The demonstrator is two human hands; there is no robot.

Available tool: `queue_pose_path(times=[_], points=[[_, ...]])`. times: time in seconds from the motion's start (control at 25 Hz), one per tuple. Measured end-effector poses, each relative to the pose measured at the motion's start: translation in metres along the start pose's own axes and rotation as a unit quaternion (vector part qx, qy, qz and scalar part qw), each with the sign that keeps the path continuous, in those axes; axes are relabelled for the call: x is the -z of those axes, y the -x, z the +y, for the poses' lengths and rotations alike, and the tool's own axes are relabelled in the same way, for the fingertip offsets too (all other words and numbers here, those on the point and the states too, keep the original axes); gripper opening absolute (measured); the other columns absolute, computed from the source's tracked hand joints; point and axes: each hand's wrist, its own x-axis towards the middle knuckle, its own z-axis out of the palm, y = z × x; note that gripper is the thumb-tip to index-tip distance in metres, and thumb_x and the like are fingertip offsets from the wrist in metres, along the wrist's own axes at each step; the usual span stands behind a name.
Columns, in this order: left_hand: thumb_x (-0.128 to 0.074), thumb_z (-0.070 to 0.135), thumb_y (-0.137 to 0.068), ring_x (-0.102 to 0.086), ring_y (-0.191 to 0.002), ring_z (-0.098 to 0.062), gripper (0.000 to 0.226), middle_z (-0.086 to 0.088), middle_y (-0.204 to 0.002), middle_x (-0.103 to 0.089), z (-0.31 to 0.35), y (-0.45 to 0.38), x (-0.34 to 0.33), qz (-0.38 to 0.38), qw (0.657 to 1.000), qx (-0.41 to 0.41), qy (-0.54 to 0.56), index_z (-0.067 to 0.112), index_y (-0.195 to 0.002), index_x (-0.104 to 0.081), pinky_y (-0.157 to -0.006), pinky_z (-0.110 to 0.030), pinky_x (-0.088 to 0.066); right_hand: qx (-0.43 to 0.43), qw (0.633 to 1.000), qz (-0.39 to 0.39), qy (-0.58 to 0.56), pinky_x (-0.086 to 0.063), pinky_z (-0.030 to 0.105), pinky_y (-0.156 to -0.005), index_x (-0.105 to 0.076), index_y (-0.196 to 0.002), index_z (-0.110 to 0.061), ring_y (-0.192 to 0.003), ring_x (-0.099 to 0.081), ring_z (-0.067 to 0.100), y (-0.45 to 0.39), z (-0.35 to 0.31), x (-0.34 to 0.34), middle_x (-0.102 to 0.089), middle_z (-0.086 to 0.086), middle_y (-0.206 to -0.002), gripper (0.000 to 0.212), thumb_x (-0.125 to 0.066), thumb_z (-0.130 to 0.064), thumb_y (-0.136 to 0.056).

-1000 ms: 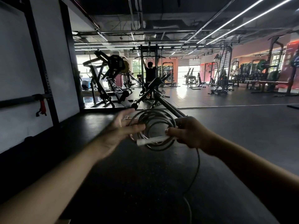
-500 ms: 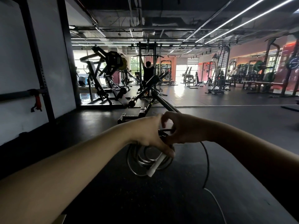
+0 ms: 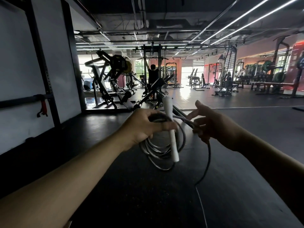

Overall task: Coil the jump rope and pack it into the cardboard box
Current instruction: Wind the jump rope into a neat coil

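- The left hand (image 3: 144, 125) is clamping the top of the coiled jump rope (image 3: 162, 150), fingers wrapped round the loops and the white handle (image 3: 171, 129) together.
- The coil is hanging below that fist, out over the dark floor (image 3: 115, 186).
- The right hand (image 3: 212, 124) is sitting just right of it, lower fingers curled on the running strand, upper fingers spread loose.
- The free tail (image 3: 206, 165) is dropping from that hand to the near floor.
- The rope is looking light, springy and slick: loops will likely want to spring open, so pinching where they cross seems wise.
- No cardboard box is showing anywhere.
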Motion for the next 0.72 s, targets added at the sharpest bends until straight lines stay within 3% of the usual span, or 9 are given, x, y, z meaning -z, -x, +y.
queue_pose_path(times=[0.08, 0.16, 0.28, 0.36, 0.44, 0.56, 0.64, 0.72], points=[[-0.084, 0.026, -0.079, -0.053, -0.048, 0.002, 0.014, 0.010, -0.069, -0.074, -0.005, 0.000, -0.016, 0.090, 0.990, -0.012, 0.103, 0.018, -0.088, -0.077, -0.048, -0.019, -0.041, 0.010, 0.999, 0.017, -0.033, -0.039, 0.031, -0.051, -0.068, -0.091, -0.010, -0.056, -0.048, 0.022, 0.001, 0.009, -0.013, -0.055, 0.009, -0.067, 0.061, -0.045, -0.066, -0.094], [-0.083, 0.030, -0.080, -0.051, -0.049, 0.001, 0.020, 0.009, -0.069, -0.074, -0.011, -0.003, -0.032, 0.195, 0.963, -0.009, 0.187, 0.015, -0.092, -0.076, -0.048, -0.020, -0.040, 0.030, 0.999, 0.030, -0.027, -0.040, 0.027, -0.049, -0.069, -0.090, -0.011, -0.055, -0.049, 0.017, 0.006, 0.014, -0.032, -0.060, 0.005, -0.069, 0.067, -0.035, -0.068, -0.096], [-0.083, 0.038, -0.082, -0.064, -0.066, -0.007, 0.028, 0.005, -0.084, -0.080, -0.013, -0.005, -0.045, 0.322, 0.912, -0.002, 0.252, 0.017, -0.099, -0.075, -0.050, -0.021, -0.043, 0.044, 0.995, 0.071, -0.059, -0.035, 0.024, -0.045, -0.074, -0.106, -0.015, -0.048, -0.045, 0.008, 0.008, 0.020, -0.065, -0.064, 0.002, -0.072, 0.078, -0.031, -0.079, -0.090], [-0.081, 0.037, -0.084, -0.068, -0.070, -0.007, 0.025, 0.008, -0.085, -0.080, -0.014, -0.005, -0.052, 0.360, 0.900, -0.022, 0.244, 0.019, -0.100, -0.073, -0.051, -0.021, -0.046, 0.048, 0.983, 0.143, -0.104, -0.034, 0.021, -0.042, -0.075, -0.099, -0.014, -0.044, -0.048, 0.004, 0.005, 0.016, -0.083, -0.066, 0.004, -0.070, 0.072, -0.039, -0.076, -0.091], [-0.078, 0.036, -0.087, -0.063, -0.059, -0.004, 0.023, 0.009, -0.080, -0.079, -0.013, -0.001, -0.057, 0.372, 0.900, -0.026, 0.226, 0.019, -0.101, -0.072, -0.053, -0.023, -0.047, 0.037, 0.966, 0.218, -0.134, -0.033, 0.018, -0.037, -0.072, -0.082, -0.009, -0.040, -0.047, 0.004, -0.001, 0.013, -0.092, -0.063, 0.001, -0.058, 0.059, -0.051, -0.063, -0.094], [-0.075, 0.043, -0.087, -0.064, -0.059, -0.003, 0.033, 0.009, -0.080, -0.080, -0.020, 0.004, -0.053, 0.331, 0.921, 0.009, 0.204, 0.019, -0.109, -0.070, -0.062, -0.026, -0.050, 0.053, 0.955, 0.246, -0.158, -0.029, 0.019, -0.037, -0.064, -0.072, -0.009, -0.039, -0.039, 0.006, -0.008, 0.015, -0.095, -0.049, -0.005, -0.048, 0.045, -0.058, -0.046, -0.097], [-0.074, 0.054, -0.083, -0.073, -0.078, -0.007, 0.055, 0.006, -0.091, -0.081, -0.027, 0.007, -0.043, 0.274, 0.943, 0.041, 0.184, 0.018, -0.123, -0.063, -0.079, -0.031, -0.055, 0.071, 0.960, 0.237, -0.133, -0.027, 0.024, -0.040, -0.063, -0.073, -0.008, -0.042, -0.036, 0.008, -0.010, 0.017, -0.090, -0.046, -0.006, -0.049, 0.042, -0.058, -0.042, -0.098], [-0.079, 0.067, -0.068, -0.072, -0.104, -0.016, 0.094, 0.003, -0.109, -0.078, -0.036, 0.009, -0.024, 0.243, 0.953, 0.083, 0.162, 0.021, -0.143, -0.045, -0.100, -0.043, -0.052, 0.089, 0.966, 0.227, -0.081, -0.027, 0.026, -0.043, -0.064, -0.073, -0.007, -0.045, -0.036, 0.009, -0.012, 0.016, -0.082, -0.045, -0.005, -0.050, 0.041, -0.058, -0.038, -0.098]])
